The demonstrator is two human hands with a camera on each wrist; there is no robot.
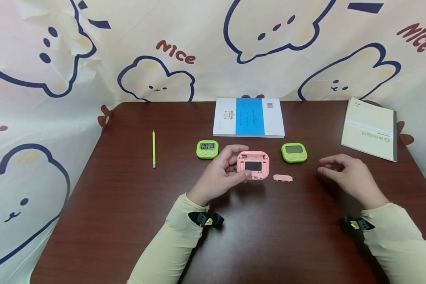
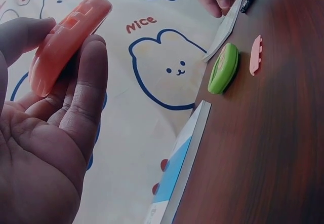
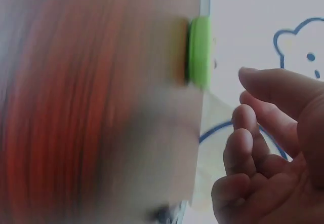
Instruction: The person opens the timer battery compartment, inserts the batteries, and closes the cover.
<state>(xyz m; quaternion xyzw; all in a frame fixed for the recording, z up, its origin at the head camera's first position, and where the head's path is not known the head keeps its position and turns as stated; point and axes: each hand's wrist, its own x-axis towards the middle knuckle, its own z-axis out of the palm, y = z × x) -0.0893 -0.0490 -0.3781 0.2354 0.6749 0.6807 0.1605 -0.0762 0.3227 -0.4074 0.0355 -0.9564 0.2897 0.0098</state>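
Note:
My left hand (image 1: 218,173) holds up a pink digital timer (image 1: 264,157), thumb over its lower left corner and fingers behind it. Its dark rectangle and an open slot along the upper edge face the head camera. Below and right of it on the table lies a small pink cover (image 1: 282,178) with tabs. My right hand (image 1: 348,175) hovers low over the table at the right, fingers loosely bent and nothing between them. In the left wrist view, a small black battery (image 2: 247,3) lies on the table near that hand.
A green timer (image 1: 207,149) reading 00 13 stands left of the pink one; another green timer (image 1: 294,152) with a blank display is to its right. Behind are a blue-and-white book (image 1: 249,117) and a pale notebook (image 1: 369,128). A yellow pencil (image 1: 154,148) lies at left.

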